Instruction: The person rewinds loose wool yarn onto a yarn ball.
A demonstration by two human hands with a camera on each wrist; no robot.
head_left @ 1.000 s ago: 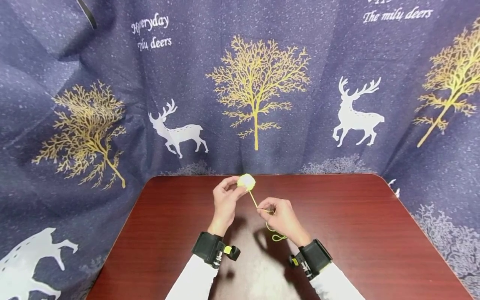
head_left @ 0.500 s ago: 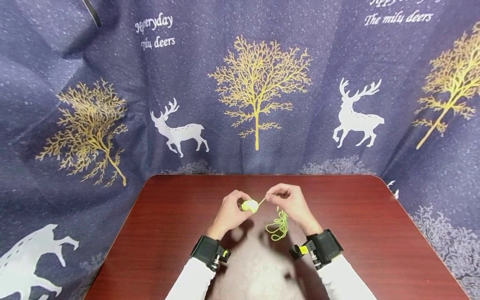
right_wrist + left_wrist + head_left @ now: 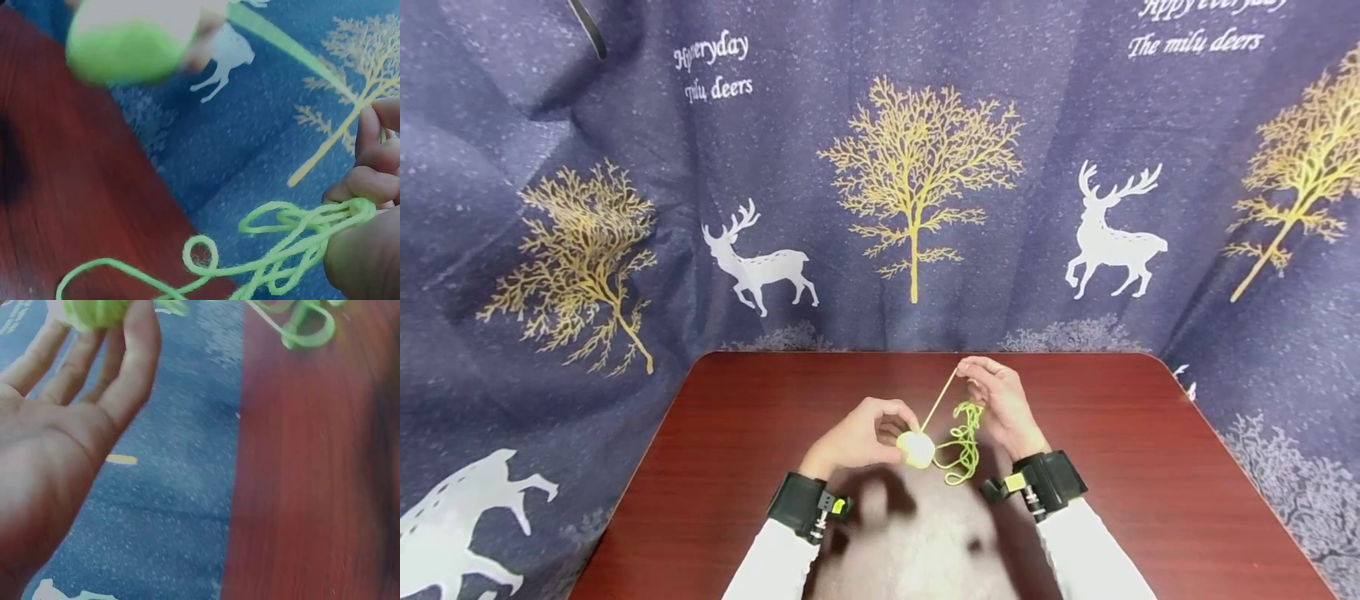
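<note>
A small yellow-green ball of yarn (image 3: 917, 449) is pinched in the fingertips of my left hand (image 3: 863, 433), above the table. From the ball a strand (image 3: 294, 49) runs taut up to my right hand (image 3: 1000, 400), which pinches it between thumb and forefinger. Loose loops of yarn (image 3: 964, 442) hang in a tangle below the right hand; the right wrist view shows their upper part gathered under its curled fingers. In the left wrist view only the lower edge of the ball (image 3: 97, 314) shows at the top.
A reddish-brown wooden table (image 3: 737, 467) lies under both hands, with shadows and a bright glare at its front. Behind it hangs a blue curtain (image 3: 880, 217) printed with trees and deer. Black bands with small cameras (image 3: 797, 508) sit on both wrists.
My left hand has come down and nearer with the ball. My right hand has risen and moved right, drawing the strand up; more loose loops now hang beneath it.
</note>
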